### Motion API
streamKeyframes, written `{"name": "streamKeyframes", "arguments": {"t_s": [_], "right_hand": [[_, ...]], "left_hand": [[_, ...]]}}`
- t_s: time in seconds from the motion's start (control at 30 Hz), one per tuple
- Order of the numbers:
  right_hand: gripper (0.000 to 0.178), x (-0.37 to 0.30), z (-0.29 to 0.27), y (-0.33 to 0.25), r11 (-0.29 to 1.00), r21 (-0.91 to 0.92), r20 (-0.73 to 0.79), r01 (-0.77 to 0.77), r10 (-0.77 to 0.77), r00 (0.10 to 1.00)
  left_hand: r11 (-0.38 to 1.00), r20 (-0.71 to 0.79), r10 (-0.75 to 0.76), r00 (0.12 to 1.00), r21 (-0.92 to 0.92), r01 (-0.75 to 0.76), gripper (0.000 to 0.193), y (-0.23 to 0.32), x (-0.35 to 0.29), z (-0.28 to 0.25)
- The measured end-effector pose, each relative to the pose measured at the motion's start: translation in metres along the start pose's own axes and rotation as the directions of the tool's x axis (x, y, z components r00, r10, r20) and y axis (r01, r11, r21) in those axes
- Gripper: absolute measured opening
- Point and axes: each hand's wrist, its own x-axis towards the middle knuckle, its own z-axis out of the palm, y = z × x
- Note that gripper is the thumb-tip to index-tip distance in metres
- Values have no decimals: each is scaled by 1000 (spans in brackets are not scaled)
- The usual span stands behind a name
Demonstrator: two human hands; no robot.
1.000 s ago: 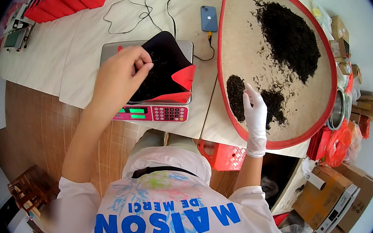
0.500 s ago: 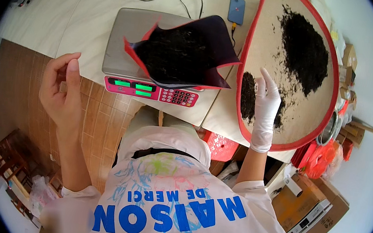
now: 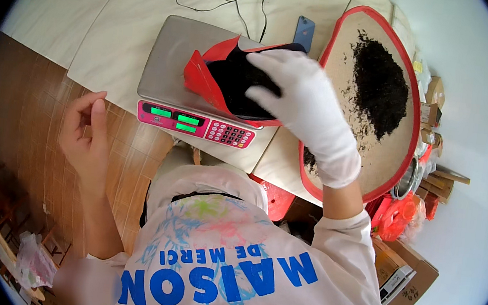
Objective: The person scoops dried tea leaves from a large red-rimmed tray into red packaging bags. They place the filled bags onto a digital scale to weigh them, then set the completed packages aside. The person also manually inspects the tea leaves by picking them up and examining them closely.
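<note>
Right hand [image 3: 307, 99]: gloved, thumb and fingers parted over the red bag [image 3: 202, 83].
Left hand [image 3: 86, 137]: bare, half-open, fingers loosely curled near the scale [image 3: 164, 68].

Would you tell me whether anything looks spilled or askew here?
The red bag sits off-centre on the scale, toward its right side. Loose dark bits stray beside the pile on the red-rimmed tray. Only the right hand is gloved.

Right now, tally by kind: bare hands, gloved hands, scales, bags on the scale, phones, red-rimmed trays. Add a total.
Bare left hand: 1
White-gloved right hand: 1
Scale: 1
Red bag on the scale: 1
Blue phone: 1
Red-rimmed tray: 1
Total: 6
</note>
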Motion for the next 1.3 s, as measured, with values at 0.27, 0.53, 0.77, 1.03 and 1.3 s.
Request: {"name": "streamKeyframes", "arguments": {"t_s": [0.27, 0.53, 0.77, 1.03, 1.3], "right_hand": [[51, 3, 42, 12, 941, -312, 331, -131, 236, 914], [23, -1, 32, 11, 977, -153, 128, -146, 167, 978], [23, -2, -14, 5, 774, 376, 181, -509, 478, 860], [25, -16, -20, 17, 510, 677, 271, -531, 498, 824], [24, -14, -27, 8, 635, 551, 241, -542, 500, 832]], "left_hand": [[998, 52, -28, 998, -50, 30, 15, 7, -3, 3], [999, 12, 0, 1000, -32, 1, 10, 4, 0, 6], [999, 53, 0, 999, -43, 2, 14, 3, 0, 9], [1000, 84, 13, 996, -23, -11, 11, 8, 4, 15], [998, 81, 54, 995, -39, -51, 11, 15, 7, 25]]}}
